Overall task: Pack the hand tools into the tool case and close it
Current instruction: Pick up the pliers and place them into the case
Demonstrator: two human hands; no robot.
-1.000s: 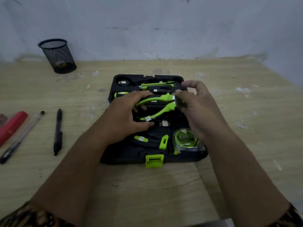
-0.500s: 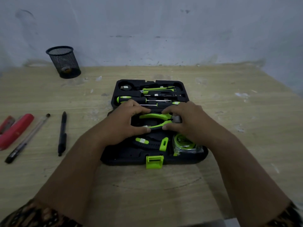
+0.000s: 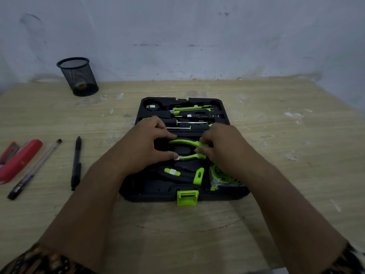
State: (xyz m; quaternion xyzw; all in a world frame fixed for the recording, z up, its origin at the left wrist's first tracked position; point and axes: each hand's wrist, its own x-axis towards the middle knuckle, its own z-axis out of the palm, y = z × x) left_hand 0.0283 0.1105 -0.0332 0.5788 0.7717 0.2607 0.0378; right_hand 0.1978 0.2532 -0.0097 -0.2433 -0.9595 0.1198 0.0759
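Note:
The black tool case (image 3: 158,192) lies open on the wooden table, its green latch (image 3: 187,197) facing me. Green-handled pliers (image 3: 187,142) sit low over the case's middle slot. My left hand (image 3: 146,147) pinches the handle ends between thumb and fingers. My right hand (image 3: 225,147) grips the pliers' head end, which it hides. Screwdrivers (image 3: 183,122) and a green-trimmed knife (image 3: 189,109) lie in the far slots. A black tool with green trim (image 3: 177,173) and a green tape measure (image 3: 221,175) fill the near row.
A black mesh pen cup (image 3: 79,76) stands at the back left by the wall. Left of the case lie a black pen (image 3: 76,163), a clear pen (image 3: 33,169) and a red stapler (image 3: 17,161).
Both hands have lowered the pliers from above the case down into its middle slot. The handles now lie level, and the screwdrivers behind are uncovered.

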